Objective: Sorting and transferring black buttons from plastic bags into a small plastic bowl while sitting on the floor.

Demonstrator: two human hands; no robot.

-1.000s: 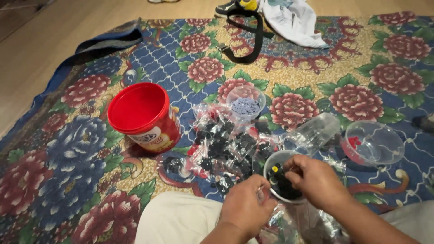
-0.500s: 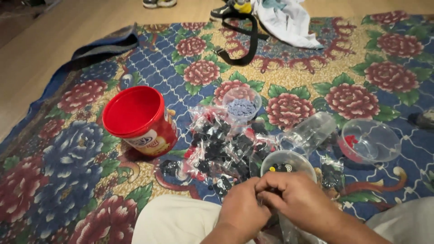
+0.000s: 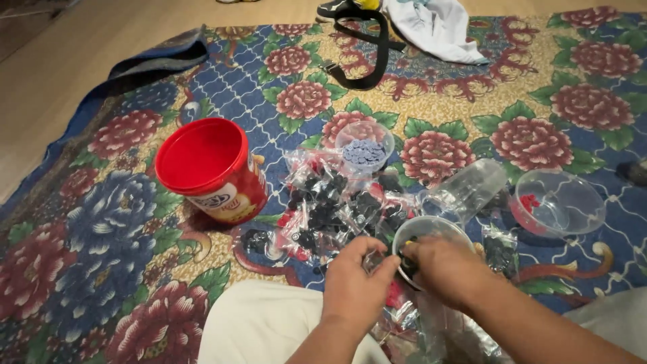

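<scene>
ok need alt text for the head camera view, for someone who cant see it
A seated person's left hand and right hand meet at the rim of a clear cup holding small dark pieces, above a heap of small plastic bags. On the floral rug around them sit a red tub and a clear bowl.

A small round clear plastic cup (image 3: 431, 232) stands upright on the flowered rug, low in the frame and a bit right of the middle. Little dark pieces sit inside it. Its near rim is hidden. A small clear plastic bag (image 3: 375, 259) is just left of the cup, crumpled and shiny. More clear bags of small black pieces (image 3: 330, 205) lie in a heap just above, near the middle.
</scene>
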